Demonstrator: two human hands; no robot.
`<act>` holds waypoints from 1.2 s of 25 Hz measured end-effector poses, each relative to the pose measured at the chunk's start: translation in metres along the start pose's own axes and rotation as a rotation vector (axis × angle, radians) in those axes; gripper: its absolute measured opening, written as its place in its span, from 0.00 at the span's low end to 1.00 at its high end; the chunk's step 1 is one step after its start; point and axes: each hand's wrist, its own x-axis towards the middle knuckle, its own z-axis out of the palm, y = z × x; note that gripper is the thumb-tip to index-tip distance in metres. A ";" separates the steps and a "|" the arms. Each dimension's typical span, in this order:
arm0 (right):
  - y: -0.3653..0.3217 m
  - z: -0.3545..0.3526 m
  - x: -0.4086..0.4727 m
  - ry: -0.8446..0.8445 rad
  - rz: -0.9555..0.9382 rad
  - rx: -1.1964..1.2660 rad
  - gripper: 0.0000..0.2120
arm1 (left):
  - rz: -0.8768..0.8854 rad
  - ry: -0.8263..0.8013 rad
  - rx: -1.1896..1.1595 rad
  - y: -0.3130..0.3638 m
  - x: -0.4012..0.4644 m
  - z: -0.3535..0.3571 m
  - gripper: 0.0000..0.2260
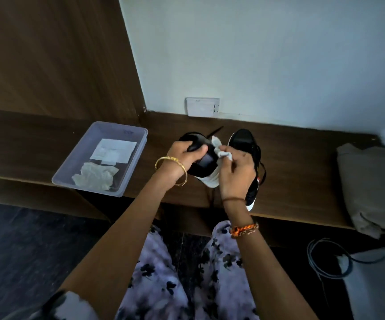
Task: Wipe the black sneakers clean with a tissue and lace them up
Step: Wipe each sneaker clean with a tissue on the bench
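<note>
A black sneaker (204,161) with a white sole is lifted just above the wooden shelf (302,158). My left hand (182,158) grips it around the top. My right hand (235,174) pinches a crumpled white tissue (221,150) against the sneaker's side. The second black sneaker (244,142) lies on the shelf just right of the first, partly hidden behind my right hand, its laces hanging loose.
A clear plastic tray (140,144) on the left holds a folded white sheet (113,150) and a used crumpled tissue (94,176). A wall socket (202,106) sits behind. A folded beige cloth (371,181) lies at the right. Cables (325,257) trail on the floor.
</note>
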 end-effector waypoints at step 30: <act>-0.069 -0.005 -0.008 -0.296 -0.428 -0.224 0.12 | -0.438 0.095 -0.947 0.052 -0.053 -0.012 0.14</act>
